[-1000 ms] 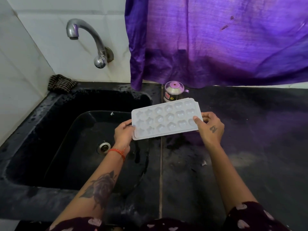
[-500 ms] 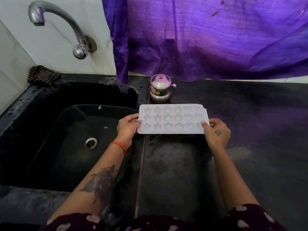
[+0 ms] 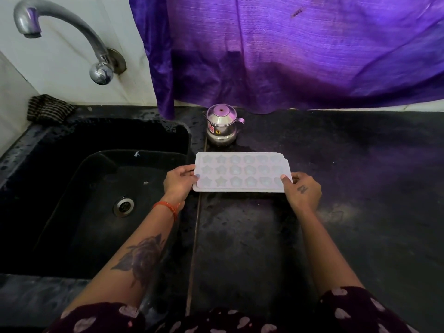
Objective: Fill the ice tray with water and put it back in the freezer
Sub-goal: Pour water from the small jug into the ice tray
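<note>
I hold the ice tray [image 3: 241,171] level by its two short ends, just right of the sink [image 3: 96,188] and low over the dark counter [image 3: 360,200]; I cannot tell whether its underside touches the stone. My left hand [image 3: 179,182] pinches the left end, thumb on the top rim and fingers curled under the edge. My right hand [image 3: 301,191] pinches the near right corner the same way, thumb on top. The tray is white, with three rows of star and rounded moulds facing up; whether they hold water I cannot tell. Just beyond the tray stands a small steel pot [image 3: 222,124] with a lid and side handle, apart from it. The tap [image 3: 72,42] curves out from the white wall above the sink's left side. A dark checked cloth [image 3: 48,109] lies on the sink's back left corner. A purple curtain [image 3: 288,51] hangs down to the counter's back edge.
</note>
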`<state>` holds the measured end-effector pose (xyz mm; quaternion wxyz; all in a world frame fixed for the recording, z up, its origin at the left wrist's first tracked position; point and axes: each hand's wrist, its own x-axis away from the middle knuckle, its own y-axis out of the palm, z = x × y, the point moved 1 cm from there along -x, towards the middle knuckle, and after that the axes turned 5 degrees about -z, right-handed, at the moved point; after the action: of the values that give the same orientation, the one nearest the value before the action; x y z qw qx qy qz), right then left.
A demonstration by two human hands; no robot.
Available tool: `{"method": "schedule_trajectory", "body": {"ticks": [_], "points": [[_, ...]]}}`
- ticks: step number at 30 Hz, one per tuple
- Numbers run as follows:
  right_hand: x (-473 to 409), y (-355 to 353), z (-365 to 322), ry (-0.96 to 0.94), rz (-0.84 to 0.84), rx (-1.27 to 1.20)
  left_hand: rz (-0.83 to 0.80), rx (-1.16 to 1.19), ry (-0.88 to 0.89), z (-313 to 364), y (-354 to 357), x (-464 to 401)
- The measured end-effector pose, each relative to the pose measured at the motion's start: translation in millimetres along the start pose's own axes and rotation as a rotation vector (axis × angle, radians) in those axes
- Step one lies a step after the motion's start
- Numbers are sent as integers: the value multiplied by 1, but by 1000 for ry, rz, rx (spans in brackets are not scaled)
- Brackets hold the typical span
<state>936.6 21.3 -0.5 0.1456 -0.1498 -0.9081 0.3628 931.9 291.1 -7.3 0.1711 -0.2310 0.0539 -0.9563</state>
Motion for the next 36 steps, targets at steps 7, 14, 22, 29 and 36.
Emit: {"method": "schedule_trajectory", "body": {"ticks": [7, 14, 22, 29, 36], "points": [[8, 2, -19, -159, 146, -15, 74, -58, 165, 14, -5, 0], [4, 17, -75, -327, 75, -190, -24, -67, 300, 44, 6, -8], [-32, 37, -120, -312, -189, -295, -153, -94, 286, 59, 28, -46], [-69, 55, -130, -232, -351, -322, -201, -82, 319, 66, 44, -86], [-83, 71, -125, -300, -332, -328, -185, -78, 314, 62, 55, -100]]}}
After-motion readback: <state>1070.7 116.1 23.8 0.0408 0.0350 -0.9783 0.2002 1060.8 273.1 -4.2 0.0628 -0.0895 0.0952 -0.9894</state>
